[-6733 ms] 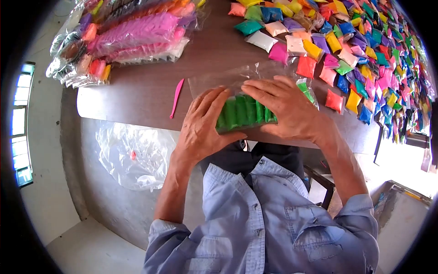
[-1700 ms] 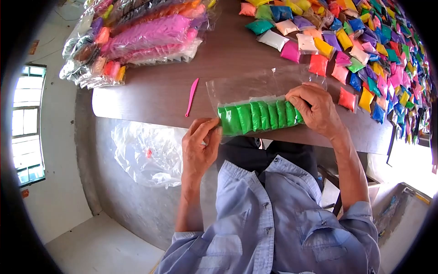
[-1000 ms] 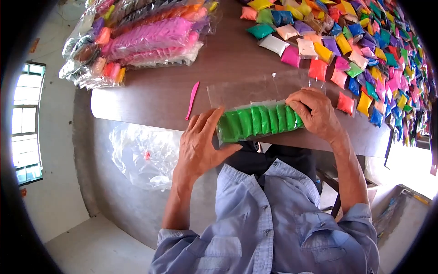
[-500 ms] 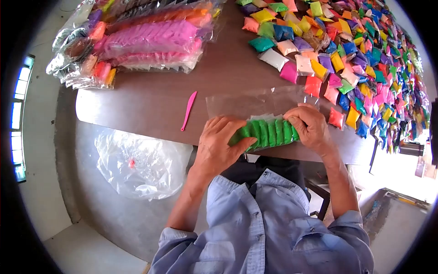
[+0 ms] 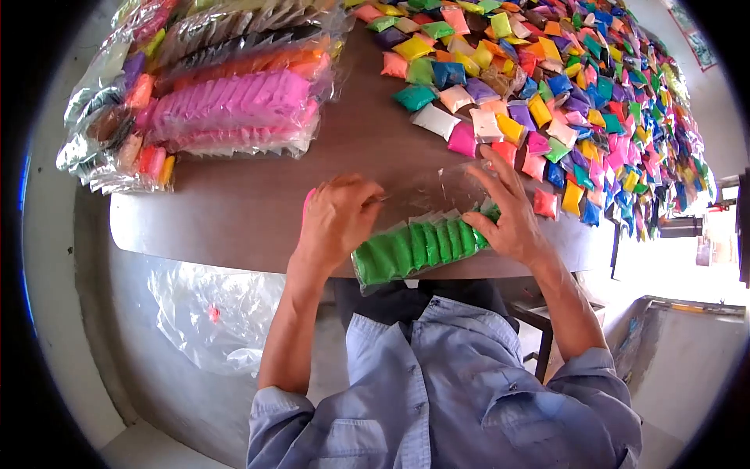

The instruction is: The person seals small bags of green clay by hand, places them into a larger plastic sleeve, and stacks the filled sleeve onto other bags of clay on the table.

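A clear plastic bag [image 5: 426, 186] lies at the table's front edge, with a row of green packets [image 5: 422, 246] overlapping inside it. My left hand [image 5: 337, 219] is closed in a pinch at the upper left of the bag, apparently on its clear flap. At the right end, my right hand [image 5: 509, 211] has its fingers spread over the flap, and its thumb touches the last green packets. Mostly hidden behind my left hand is a pink plastic knife [image 5: 307, 209]; only a pink edge shows.
Bagged rows of pink packets [image 5: 230, 105], with orange and black rows behind, lie at the table's back left. A large spread of loose coloured packets [image 5: 539, 102] covers the right side. A big clear plastic sack [image 5: 207, 313] rests on the floor at left.
My left hand has left the green packets and moved left and up to the flap. My right hand's fingers have spread. The green row shows more fully, and the view has shifted.
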Demonstrator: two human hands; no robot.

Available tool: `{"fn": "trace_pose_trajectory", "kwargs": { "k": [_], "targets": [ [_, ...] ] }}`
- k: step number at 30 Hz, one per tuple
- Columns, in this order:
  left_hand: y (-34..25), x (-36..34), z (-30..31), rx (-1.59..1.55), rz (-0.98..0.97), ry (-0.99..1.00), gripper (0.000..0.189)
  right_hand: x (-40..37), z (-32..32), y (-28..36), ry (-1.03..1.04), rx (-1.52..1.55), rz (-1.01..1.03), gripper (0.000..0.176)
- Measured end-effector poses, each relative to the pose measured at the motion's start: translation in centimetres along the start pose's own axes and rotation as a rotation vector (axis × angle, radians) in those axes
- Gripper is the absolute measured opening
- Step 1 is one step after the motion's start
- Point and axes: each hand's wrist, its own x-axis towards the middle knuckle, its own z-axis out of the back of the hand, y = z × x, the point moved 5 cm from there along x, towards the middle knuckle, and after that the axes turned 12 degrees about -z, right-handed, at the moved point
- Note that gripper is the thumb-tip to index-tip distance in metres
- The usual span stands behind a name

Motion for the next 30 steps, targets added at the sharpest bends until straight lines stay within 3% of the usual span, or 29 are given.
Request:
{"fn": "trace_pose_trajectory", "kwargs": {
  "k": [2, 7, 10, 12, 13, 15, 18, 30],
  "targets": [
    [-0.7, 0.1, 0.8, -0.156, 0.009, -0.046, 0.013, 0.5, -0.1, 0.1, 0.006, -0.073, 0.022, 0.080],
    [-1.7, -0.7, 1.3, -0.223, -0.021, -0.070, 0.011, 1.7, 0.4, 0.7, 0.018, -0.175, 0.042, 0.093],
    [-2.7, -1.5, 1.4, -0.169, -0.079, -0.105, 0.012, 1.7, 0.2, 0.3, 0.034, -0.204, 0.066, 0.083],
    [-3.1, -1.9, 1.4, -0.126, -0.088, -0.125, 0.011, 1.6, -0.1, -0.4, 0.002, -0.223, 0.141, 0.057],
    [-3.3, -2.2, 1.4, -0.108, -0.101, -0.128, 0.011, 1.5, -0.2, -0.5, 0.004, -0.216, 0.144, 0.057],
    [-3.8, -2.7, 1.2, -0.082, -0.110, -0.126, 0.011, 1.1, 0.1, -0.1, -0.065, -0.167, 0.175, 0.028],
    [-4.7, -3.2, 1.3, -0.028, -0.130, -0.142, 0.012, 0.4, 0.1, 0.2, -0.173, -0.163, 0.259, 0.018],
    [-9.2, -6.8, 0.3, 0.400, -0.217, -0.064, 0.025, -1.0, 0.1, 0.5, -0.313, -0.144, 0.397, 0.018]
  ]
}}
